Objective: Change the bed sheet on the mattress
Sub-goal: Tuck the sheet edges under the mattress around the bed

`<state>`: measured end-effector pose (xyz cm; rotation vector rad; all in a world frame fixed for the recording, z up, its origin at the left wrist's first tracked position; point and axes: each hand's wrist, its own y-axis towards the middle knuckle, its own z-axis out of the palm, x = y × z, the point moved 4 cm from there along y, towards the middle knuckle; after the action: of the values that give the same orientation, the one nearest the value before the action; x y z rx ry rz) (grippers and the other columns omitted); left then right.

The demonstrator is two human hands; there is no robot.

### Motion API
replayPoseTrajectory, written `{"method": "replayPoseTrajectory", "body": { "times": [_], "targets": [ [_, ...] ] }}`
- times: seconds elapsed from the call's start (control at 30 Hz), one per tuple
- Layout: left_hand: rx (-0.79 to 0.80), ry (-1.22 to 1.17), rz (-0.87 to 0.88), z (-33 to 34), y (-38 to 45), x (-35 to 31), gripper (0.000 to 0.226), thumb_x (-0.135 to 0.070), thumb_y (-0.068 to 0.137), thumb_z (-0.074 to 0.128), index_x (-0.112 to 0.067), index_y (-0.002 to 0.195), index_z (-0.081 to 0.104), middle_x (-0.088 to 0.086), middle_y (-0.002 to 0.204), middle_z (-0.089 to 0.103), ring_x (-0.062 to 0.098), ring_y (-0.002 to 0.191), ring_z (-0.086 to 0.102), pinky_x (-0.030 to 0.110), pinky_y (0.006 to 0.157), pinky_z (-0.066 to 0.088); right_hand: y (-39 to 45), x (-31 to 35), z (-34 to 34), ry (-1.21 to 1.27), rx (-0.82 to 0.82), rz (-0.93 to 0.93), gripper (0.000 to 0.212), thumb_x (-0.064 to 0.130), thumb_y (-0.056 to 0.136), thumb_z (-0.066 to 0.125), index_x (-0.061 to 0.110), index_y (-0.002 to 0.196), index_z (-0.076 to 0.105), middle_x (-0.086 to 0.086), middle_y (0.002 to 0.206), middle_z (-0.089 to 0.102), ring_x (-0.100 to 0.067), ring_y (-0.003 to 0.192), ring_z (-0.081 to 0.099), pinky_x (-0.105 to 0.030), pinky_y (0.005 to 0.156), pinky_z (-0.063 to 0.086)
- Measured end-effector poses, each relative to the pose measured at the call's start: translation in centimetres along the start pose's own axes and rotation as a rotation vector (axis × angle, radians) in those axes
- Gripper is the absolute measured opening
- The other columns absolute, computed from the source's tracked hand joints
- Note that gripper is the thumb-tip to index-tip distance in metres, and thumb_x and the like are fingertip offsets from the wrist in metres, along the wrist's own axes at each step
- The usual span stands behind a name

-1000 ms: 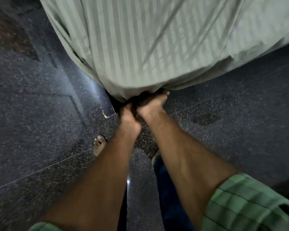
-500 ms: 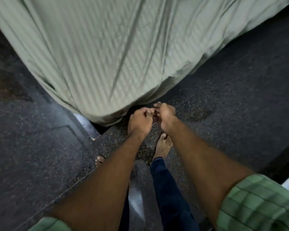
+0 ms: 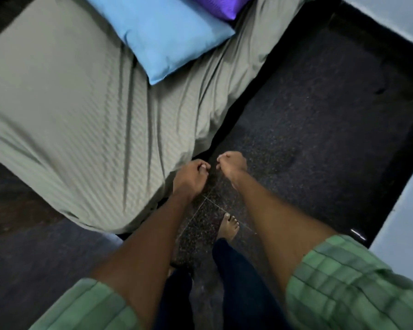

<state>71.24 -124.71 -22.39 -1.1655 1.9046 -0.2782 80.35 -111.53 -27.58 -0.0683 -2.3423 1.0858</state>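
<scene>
Sheet (image 3: 81, 120) is lying over mattress corner, looks tucked; you're holding L hand (image 3: 191, 177) & R hand (image 3: 233, 164) clenched, empty, just off it.

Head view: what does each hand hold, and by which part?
Nothing visible: left hand and right hand hang curled above the dark speckled floor, off the grey-green striped sheet.

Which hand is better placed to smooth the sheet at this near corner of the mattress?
Probably the left hand: it hangs right at the edge of the grey-green sheet by the corner. The right hand is over the dark floor, farther from the fabric. Both have curled fingers holding nothing.
</scene>
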Motion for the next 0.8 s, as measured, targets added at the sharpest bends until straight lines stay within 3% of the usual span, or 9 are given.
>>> {"method": "replayPoseTrajectory", "body": {
  "times": [0.1,0.23,0.4,0.47,0.67,0.8],
  "targets": [
    [-0.005,-0.002,0.048,-1.7,0.6,-7.5,0.038,-0.042,0.086,0.039,-0.033,0.099,0.074,-0.005,0.099,0.077,0.022,0.097,0.071,0.04,0.091,0.056,-0.6,3.9,-6.1,-0.03,-0.027,-0.044,0.027,0.031,0.083,0.056,0.015,0.084,0.078,-0.006,0.086,0.078,-0.028,0.089,0.073,-0.041,0.082,0.062],
    [-0.033,0.05,0.151,-3.8,2.9,-17.7,0.033,-0.037,0.094,0.046,-0.028,0.106,0.075,0.002,0.109,0.076,0.026,0.107,0.068,0.039,0.093,0.055,-0.6,8.8,-13.2,-0.079,-0.045,-0.107,0.021,0.022,0.086,0.061,0.017,0.088,0.081,-0.008,0.095,0.078,-0.03,0.099,0.072,-0.037,0.085,0.06],
    [-0.034,0.117,0.212,-5.7,8.6,-27.3,0.027,-0.034,0.094,0.052,-0.029,0.106,0.075,0.006,0.111,0.076,0.029,0.109,0.069,0.037,0.093,0.055,2.0,14.8,-19.7,-0.031,-0.073,-0.102,0.026,0.029,0.089,0.062,0.021,0.064,0.067,-0.011,0.093,0.075,-0.033,0.095,0.071,-0.035,0.071,0.052],
    [-0.032,0.108,0.225,-6.0,11.2,-30.5,0.026,-0.034,0.094,0.053,-0.026,0.104,0.075,0.007,0.109,0.076,0.029,0.107,0.069,0.038,0.092,0.055,3.5,17.0,-22.3,-0.014,-0.107,-0.082,0.03,0.027,0.089,0.062,0.022,0.06,0.063,-0.009,0.091,0.075,-0.034,0.095,0.071,-0.036,0.072,0.051],
    [0.017,0.14,0.239,-6.0,18.5,-39.2,0.026,-0.032,0.092,0.053,-0.028,0.104,0.076,0.002,0.109,0.076,0.026,0.106,0.069,0.035,0.09,0.055,9.6,22.0,-29.2,0.01,-0.168,-0.04,0.021,0.02,0.088,0.061,0.017,0.09,0.082,-0.011,0.098,0.078,-0.031,0.099,0.072,-0.036,0.083,0.058],
    [0.038,0.123,0.255,-5.9,22.4,-46.0,0.029,-0.036,0.084,0.048,-0.029,0.094,0.074,0.001,0.106,0.076,0.025,0.104,0.07,0.035,0.089,0.056,14.1,25.8,-33.1,0.027,-0.186,-0.052,0.023,0.026,0.095,0.062,0.012,0.083,0.076,-0.016,0.1,0.076,-0.035,0.099,0.071,-0.035,0.071,0.047]
  ]
}}
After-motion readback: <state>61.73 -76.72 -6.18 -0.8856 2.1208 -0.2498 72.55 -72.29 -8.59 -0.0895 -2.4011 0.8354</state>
